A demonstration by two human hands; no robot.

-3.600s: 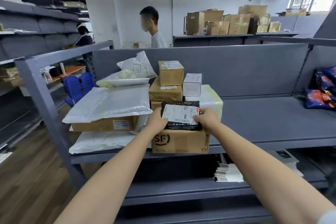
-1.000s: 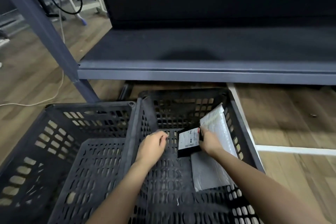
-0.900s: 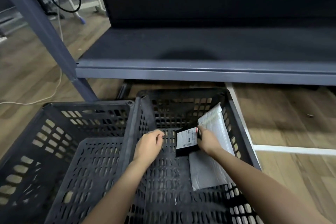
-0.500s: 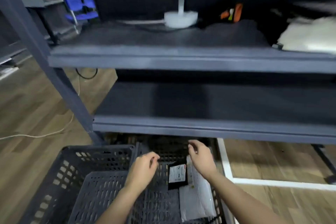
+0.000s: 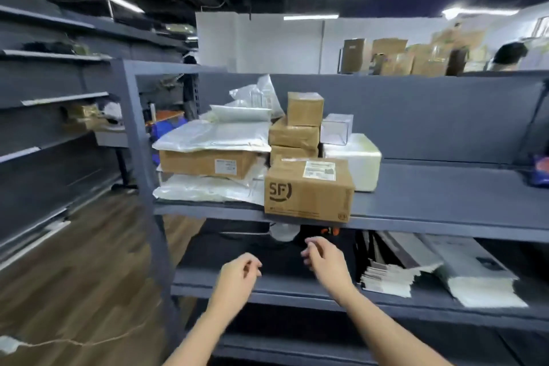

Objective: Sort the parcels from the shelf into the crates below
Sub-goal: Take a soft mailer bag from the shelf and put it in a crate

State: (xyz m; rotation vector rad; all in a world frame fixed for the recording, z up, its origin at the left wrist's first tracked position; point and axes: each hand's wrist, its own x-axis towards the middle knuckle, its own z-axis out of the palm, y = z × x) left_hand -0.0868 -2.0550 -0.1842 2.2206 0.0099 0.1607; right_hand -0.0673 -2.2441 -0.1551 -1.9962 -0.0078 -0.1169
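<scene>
Grey rack [image 5: 130, 128] right across the view, wood floor [image 5: 74, 261] off to the left. The parcels [image 5: 292, 154] are all up on the top shelf [image 5: 445, 199], bunched at its left end. Front and centre is the SF box [image 5: 309, 190]: brown card, label on its lid, front face a touch over the shelf edge. Left of it, a flat box [image 5: 205, 162] is sandwiched, with a white bag [image 5: 214, 137] draped over its top and a second bag [image 5: 202, 190] squashed beneath. Behind the SF box on the right sits a white foam block [image 5: 356, 157], and on that a small clear box [image 5: 337, 128]. Beside those, brown boxes [image 5: 294, 135] are stacked three high, smallest on top, with pale bags [image 5: 255, 98] leaning at the back panel. One level down, a white mailer [image 5: 475, 273] lies at the right, a fan of papers [image 5: 389, 275] just beside it. And the hands are both out in front of that lower level, below the SF box and apart from it. Left hand [image 5: 237, 276] is empty, fingers loosely curled. Right hand [image 5: 326, 264] is a little higher and much the same: relaxed, fingers bent, holding nothing. Neither touches a parcel. A thin cable [image 5: 89, 342] trails over the floor, bottom left.
</scene>
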